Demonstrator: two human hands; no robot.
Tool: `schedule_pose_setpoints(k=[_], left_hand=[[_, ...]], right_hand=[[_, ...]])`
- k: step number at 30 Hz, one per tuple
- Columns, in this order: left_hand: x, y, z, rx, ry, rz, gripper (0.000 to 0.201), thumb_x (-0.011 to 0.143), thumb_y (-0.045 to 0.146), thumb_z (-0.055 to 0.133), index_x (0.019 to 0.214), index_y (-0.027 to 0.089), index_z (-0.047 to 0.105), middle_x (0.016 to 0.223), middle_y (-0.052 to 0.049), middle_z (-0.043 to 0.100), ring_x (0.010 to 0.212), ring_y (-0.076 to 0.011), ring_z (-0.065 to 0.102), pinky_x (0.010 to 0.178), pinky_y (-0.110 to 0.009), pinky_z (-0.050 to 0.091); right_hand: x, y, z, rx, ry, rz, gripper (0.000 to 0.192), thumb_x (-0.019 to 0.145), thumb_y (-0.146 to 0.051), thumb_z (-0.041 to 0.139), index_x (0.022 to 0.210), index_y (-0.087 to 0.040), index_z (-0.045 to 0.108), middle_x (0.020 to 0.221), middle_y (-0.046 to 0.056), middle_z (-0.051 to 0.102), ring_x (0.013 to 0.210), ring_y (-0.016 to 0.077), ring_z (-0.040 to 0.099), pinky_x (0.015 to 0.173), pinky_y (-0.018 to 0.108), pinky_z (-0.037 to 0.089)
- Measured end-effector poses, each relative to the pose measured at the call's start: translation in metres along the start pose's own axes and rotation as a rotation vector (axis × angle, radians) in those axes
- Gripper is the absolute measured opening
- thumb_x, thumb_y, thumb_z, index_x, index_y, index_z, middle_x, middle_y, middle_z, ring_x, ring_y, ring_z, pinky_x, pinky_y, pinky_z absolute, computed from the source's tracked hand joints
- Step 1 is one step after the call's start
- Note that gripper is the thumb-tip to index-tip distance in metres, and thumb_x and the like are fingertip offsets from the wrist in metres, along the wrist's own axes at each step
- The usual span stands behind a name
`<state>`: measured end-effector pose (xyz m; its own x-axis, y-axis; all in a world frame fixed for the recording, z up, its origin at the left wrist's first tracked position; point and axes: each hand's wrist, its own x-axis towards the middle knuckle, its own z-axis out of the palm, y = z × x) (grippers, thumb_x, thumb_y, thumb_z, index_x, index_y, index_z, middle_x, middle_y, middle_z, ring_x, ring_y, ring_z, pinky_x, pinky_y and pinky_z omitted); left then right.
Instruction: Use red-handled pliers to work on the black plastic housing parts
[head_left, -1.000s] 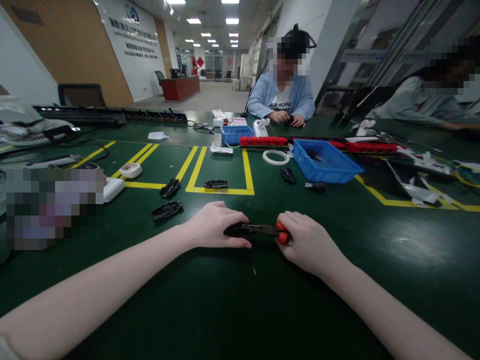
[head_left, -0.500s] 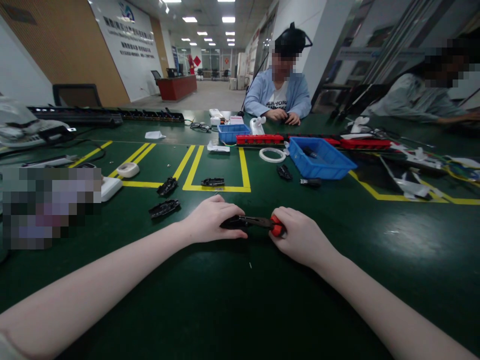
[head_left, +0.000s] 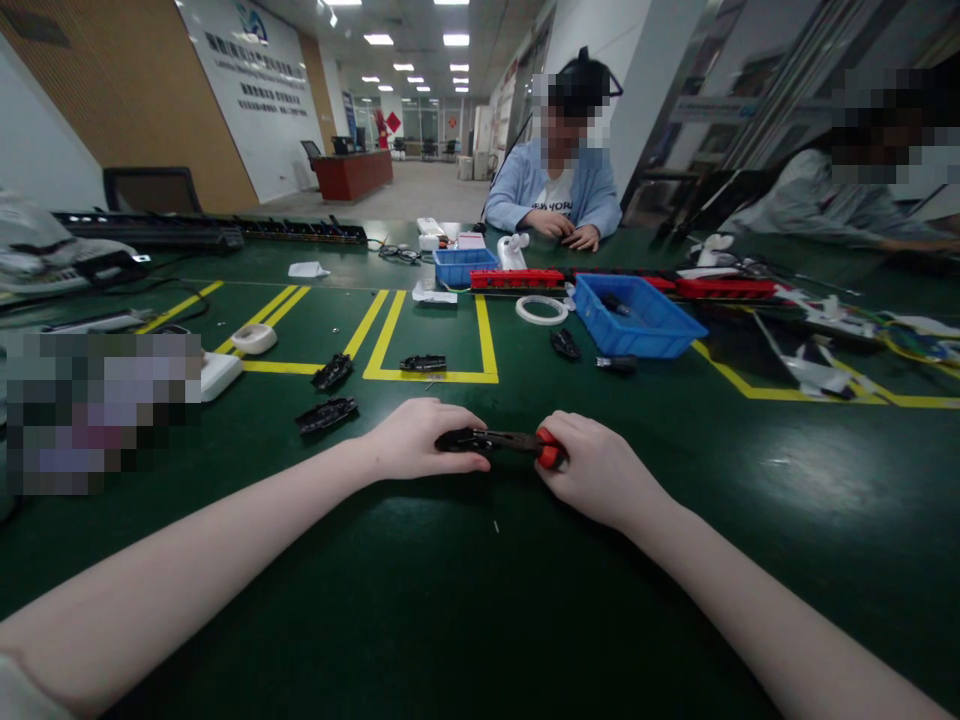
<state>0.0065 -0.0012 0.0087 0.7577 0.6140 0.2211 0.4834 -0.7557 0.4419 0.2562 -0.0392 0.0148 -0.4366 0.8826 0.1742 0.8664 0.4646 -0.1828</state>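
Green table (head_left: 480,620): pliers (head_left: 517,443) btwn hands.

Black part (head_left: 459,440), red-handled pliers (head_left: 517,443) lying level, tips touching

Green table (head_left: 750,520) with yellow lines (head_left: 487,340), blue bin (head_left: 660,335), red-handled pliers (head_left: 525,443).

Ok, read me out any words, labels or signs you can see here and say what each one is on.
"NEW YORK": partly readable on the white T-shirt of the person across the table.
White wall sign, logo and lines of lettering: too small and blurred to read.
Red diamond sign far down the hall: unreadable.
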Motion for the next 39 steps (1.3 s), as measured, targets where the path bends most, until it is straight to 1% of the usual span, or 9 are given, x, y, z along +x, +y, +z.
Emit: schedule_pose_setpoints(k=[6, 12, 16, 20, 26, 31, 39], left_hand=[[0.0023, -0.0033, 0.0014, 0.032, -0.030, -0.006, 0.041, 0.088, 0.056, 0.061, 0.102, 0.018, 0.069, 0.090, -0.003, 0.071, 0.078, -0.0177, 0.064, 0.068, -0.027, 0.041], [0.0024, -0.0032, 0.0004, 0.011, -0.045, -0.020, 0.041, 0.083, 0.056, 0.065, 0.099, 0.019, 0.069, 0.086, -0.002, 0.070, 0.076, -0.0174, 0.063, 0.068, -0.027, 0.042], [0.0026, -0.0037, 0.0007, -0.001, -0.051, -0.005, 0.035, 0.081, 0.049, 0.070, 0.098, 0.018, 0.068, 0.085, -0.002, 0.069, 0.075, -0.0170, 0.062, 0.069, -0.026, 0.043], [0.0024, -0.0055, 0.0026, 0.007, -0.040, 0.010, 0.029, 0.081, 0.042, 0.072, 0.097, 0.018, 0.066, 0.084, -0.001, 0.068, 0.075, -0.0170, 0.062, 0.069, -0.026, 0.043], [0.0022, -0.0072, 0.0044, 0.040, -0.047, 0.007, 0.023, 0.086, 0.036, 0.067, 0.103, 0.020, 0.064, 0.091, -0.001, 0.069, 0.081, -0.0183, 0.063, 0.074, -0.028, 0.044], [0.0022, -0.0053, 0.0033, 0.072, -0.064, 0.035, 0.020, 0.084, 0.026, 0.065, 0.102, 0.019, 0.061, 0.087, -0.001, 0.067, 0.079, -0.0180, 0.062, 0.074, -0.029, 0.044], [0.0021, -0.0042, 0.0026, 0.099, -0.069, 0.018, 0.017, 0.081, 0.024, 0.064, 0.096, 0.018, 0.059, 0.083, -0.002, 0.064, 0.077, -0.0188, 0.061, 0.073, -0.030, 0.044]], right_hand=[[0.0008, -0.0004, 0.0006, -0.037, -0.022, -0.008, 0.006, 0.077, -0.017, 0.060, 0.080, -0.020, 0.055, 0.083, 0.005, 0.062, 0.074, 0.0190, 0.058, 0.065, 0.030, 0.044], [0.0004, -0.0039, 0.0003, -0.086, -0.040, -0.009, 0.010, 0.075, -0.016, 0.060, 0.081, -0.020, 0.054, 0.083, 0.005, 0.063, 0.074, 0.0201, 0.058, 0.064, 0.031, 0.044], [0.0003, -0.0046, -0.0008, -0.095, -0.055, -0.008, 0.012, 0.076, -0.016, 0.062, 0.086, -0.019, 0.055, 0.085, 0.006, 0.063, 0.077, 0.0207, 0.059, 0.066, 0.031, 0.045], [0.0004, -0.0041, 0.0000, -0.097, -0.067, -0.008, 0.013, 0.076, -0.016, 0.062, 0.087, -0.019, 0.055, 0.086, 0.006, 0.063, 0.077, 0.0209, 0.059, 0.066, 0.032, 0.045], [0.0003, -0.0038, 0.0013, -0.102, -0.057, -0.010, 0.012, 0.075, -0.016, 0.060, 0.085, -0.020, 0.054, 0.086, 0.006, 0.063, 0.077, 0.0209, 0.058, 0.066, 0.032, 0.044], [-0.0004, -0.0037, 0.0005, -0.099, -0.049, -0.008, 0.013, 0.075, -0.015, 0.060, 0.085, -0.020, 0.054, 0.086, 0.006, 0.063, 0.077, 0.0209, 0.058, 0.066, 0.031, 0.044], [-0.0005, -0.0034, 0.0009, -0.086, -0.053, -0.004, 0.012, 0.076, -0.016, 0.061, 0.085, -0.019, 0.054, 0.086, 0.006, 0.063, 0.077, 0.0212, 0.058, 0.066, 0.032, 0.044]])
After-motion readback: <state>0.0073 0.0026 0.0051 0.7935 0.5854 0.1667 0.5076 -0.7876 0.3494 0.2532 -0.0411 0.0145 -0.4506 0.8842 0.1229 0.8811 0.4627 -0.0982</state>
